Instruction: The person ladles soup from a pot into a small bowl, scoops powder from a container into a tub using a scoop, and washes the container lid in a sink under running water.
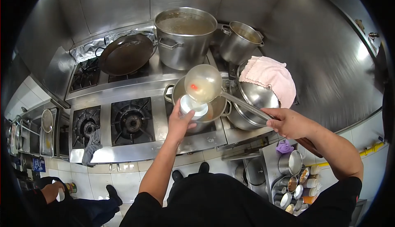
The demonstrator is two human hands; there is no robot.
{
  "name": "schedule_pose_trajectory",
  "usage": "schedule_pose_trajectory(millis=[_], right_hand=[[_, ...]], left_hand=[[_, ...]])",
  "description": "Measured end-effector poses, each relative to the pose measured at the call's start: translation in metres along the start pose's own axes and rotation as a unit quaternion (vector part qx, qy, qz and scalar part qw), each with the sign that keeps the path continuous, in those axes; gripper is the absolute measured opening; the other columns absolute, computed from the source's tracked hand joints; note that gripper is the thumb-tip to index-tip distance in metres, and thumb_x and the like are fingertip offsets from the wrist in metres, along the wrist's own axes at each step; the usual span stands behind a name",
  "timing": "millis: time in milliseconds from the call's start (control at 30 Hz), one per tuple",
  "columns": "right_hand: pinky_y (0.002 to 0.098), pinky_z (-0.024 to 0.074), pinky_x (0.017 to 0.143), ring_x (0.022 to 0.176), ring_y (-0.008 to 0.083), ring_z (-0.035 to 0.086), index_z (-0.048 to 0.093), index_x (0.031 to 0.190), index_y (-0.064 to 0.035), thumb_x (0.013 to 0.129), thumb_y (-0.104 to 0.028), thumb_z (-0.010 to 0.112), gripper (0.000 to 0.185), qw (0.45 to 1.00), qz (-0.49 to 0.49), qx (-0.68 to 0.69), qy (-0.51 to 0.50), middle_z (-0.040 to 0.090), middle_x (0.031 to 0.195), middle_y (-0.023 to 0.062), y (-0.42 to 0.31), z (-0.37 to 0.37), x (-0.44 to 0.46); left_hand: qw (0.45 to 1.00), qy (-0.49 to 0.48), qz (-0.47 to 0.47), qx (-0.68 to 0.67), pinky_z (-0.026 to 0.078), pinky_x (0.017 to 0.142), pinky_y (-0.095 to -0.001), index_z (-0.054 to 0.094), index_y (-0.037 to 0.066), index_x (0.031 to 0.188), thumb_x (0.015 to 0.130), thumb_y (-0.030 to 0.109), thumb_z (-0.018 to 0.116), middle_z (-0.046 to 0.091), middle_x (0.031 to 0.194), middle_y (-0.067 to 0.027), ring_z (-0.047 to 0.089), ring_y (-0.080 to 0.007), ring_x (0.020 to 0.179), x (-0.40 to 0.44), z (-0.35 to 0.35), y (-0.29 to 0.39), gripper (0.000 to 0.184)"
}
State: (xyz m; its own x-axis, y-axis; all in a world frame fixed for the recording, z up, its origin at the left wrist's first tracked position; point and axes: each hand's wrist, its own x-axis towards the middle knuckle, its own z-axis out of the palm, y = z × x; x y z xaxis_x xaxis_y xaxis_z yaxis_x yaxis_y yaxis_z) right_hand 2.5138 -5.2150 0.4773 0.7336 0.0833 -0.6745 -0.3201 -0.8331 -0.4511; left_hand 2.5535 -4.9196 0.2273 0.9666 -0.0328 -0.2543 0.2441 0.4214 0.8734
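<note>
My right hand (290, 123) is closed around the long handle of a large ladle (203, 76). Pale broth with an orange-red piece lies in the ladle's bowl. In my left hand (180, 122) is a small white bowl (196, 110), gripped at its side, right below the ladle's lip. Whether liquid is running between them I cannot tell. Both are above a two-handled metal pot (168, 92) on the front of the stove, its inside largely covered by the ladle and bowl.
Behind stand a tall stockpot (177, 50), a smaller pot (236, 48) and a dark wok (126, 55). A pink cloth (269, 76) drapes a lidded pot (247, 118) at right. A grey rag (92, 144) hangs by the left burner. Another person's hand (51, 192) shows lower left.
</note>
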Motion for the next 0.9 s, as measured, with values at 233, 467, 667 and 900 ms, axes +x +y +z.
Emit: schedule_pose_trajectory(millis=[233, 467, 667, 900], right_hand=[[0.0351, 0.0469, 0.091, 0.096, 0.0281, 0.064, 0.045, 0.144, -0.003, 0.099, -0.016, 0.058, 0.048, 0.981, -0.094, -0.118, 0.121, 0.068, 0.105, 0.0238, 0.004, 0.021, -0.01], [0.0429, 0.0483, 0.087, 0.099, 0.0436, 0.062, 0.047, 0.141, -0.0006, 0.097, -0.013, 0.058, 0.047, 0.955, -0.158, -0.172, 0.183, 0.065, 0.104, 0.028, 0.019, 0.028, -0.01], [0.0348, 0.051, 0.085, 0.093, 0.0365, 0.067, 0.046, 0.143, -0.0028, 0.095, -0.01, 0.063, 0.052, 0.938, -0.173, -0.221, 0.206, 0.064, 0.113, 0.0281, 0.018, 0.031, -0.016], [0.0395, 0.0483, 0.087, 0.096, 0.0413, 0.063, 0.049, 0.14, -0.0019, 0.095, -0.011, 0.06, 0.047, 0.964, -0.168, -0.073, 0.194, 0.065, 0.108, 0.028, 0.029, 0.029, -0.005]], left_hand=[[1.0, -0.009, 0.008, 0.0, 0.061, 0.072, -0.0297, 0.026, 0.015, 0.157, 0.091, 0.009, 0.068, 0.048, 0.129, -0.0114, 0.063, -0.0218, 0.104, 0.009, 0.01, -0.004, 0.078], [0.999, -0.024, -0.006, -0.034, 0.061, 0.074, -0.0295, 0.021, 0.014, 0.158, 0.093, 0.008, 0.066, 0.049, 0.128, -0.0124, 0.064, -0.0228, 0.105, 0.011, 0.011, -0.013, 0.08], [0.998, -0.039, 0.01, -0.039, 0.061, 0.075, -0.0297, 0.021, 0.014, 0.158, 0.093, 0.006, 0.065, 0.049, 0.129, -0.0122, 0.062, -0.022, 0.107, 0.01, 0.01, -0.013, 0.079], [0.998, -0.019, 0.021, -0.051, 0.061, 0.077, -0.0304, 0.026, 0.017, 0.156, 0.092, 0.004, 0.064, 0.049, 0.13, -0.0106, 0.061, -0.0207, 0.109, 0.005, 0.004, -0.012, 0.076]])
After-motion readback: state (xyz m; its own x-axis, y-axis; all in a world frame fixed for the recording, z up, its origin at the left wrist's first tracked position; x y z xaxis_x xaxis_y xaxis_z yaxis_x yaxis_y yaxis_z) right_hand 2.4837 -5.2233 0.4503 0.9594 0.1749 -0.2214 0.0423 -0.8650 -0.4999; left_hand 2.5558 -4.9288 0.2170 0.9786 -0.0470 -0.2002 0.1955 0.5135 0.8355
